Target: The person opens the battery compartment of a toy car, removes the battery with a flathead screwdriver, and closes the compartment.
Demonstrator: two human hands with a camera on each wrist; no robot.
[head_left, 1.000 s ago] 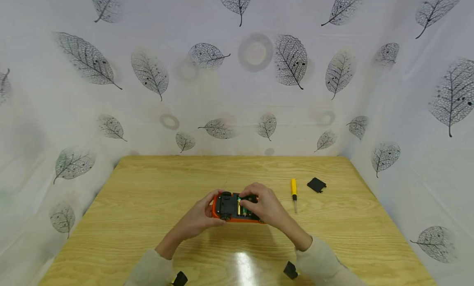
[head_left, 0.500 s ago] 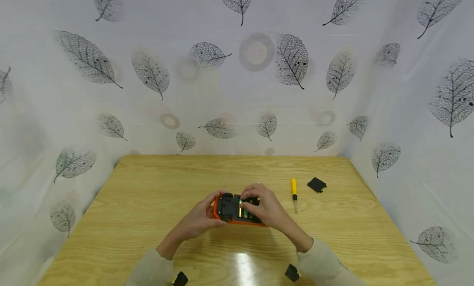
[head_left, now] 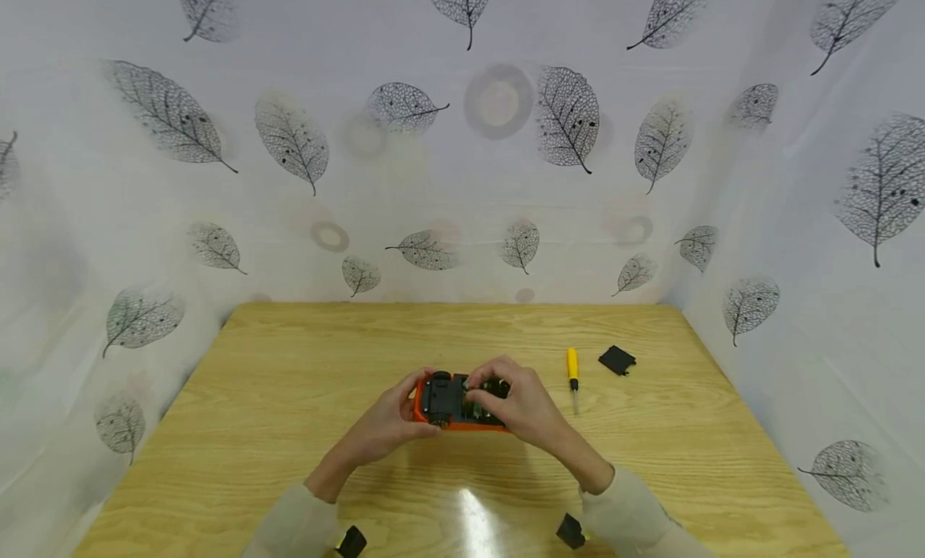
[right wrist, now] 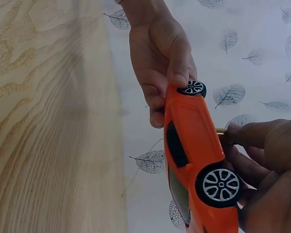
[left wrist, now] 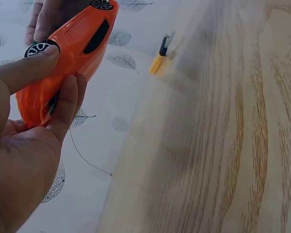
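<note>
An orange toy car [head_left: 451,426] is held above the table with its black underside up in the head view. My left hand [head_left: 386,425] grips one end of it, thumb by a wheel [left wrist: 42,48] in the left wrist view. At the car's uncovered battery compartment [head_left: 482,411], the thumb and fingers of my right hand [head_left: 523,401] pinch a battery. The battery's gold edge [right wrist: 221,130] sticks out past the car's side in the right wrist view. Fingers partly hide the compartment and the other batteries in it.
A yellow-handled screwdriver [head_left: 573,368] lies on the wooden table [head_left: 311,357], right of the hands. Beside it is a black battery cover [head_left: 617,360]. A thin wire [left wrist: 84,158] hangs from the car. Leaf-patterned cloth [head_left: 499,181] surrounds the table's back and sides.
The gold battery under my right fingers, plain to see before, now hardly shows in the head view. The car has shifted only slightly; both hands keep their places.
</note>
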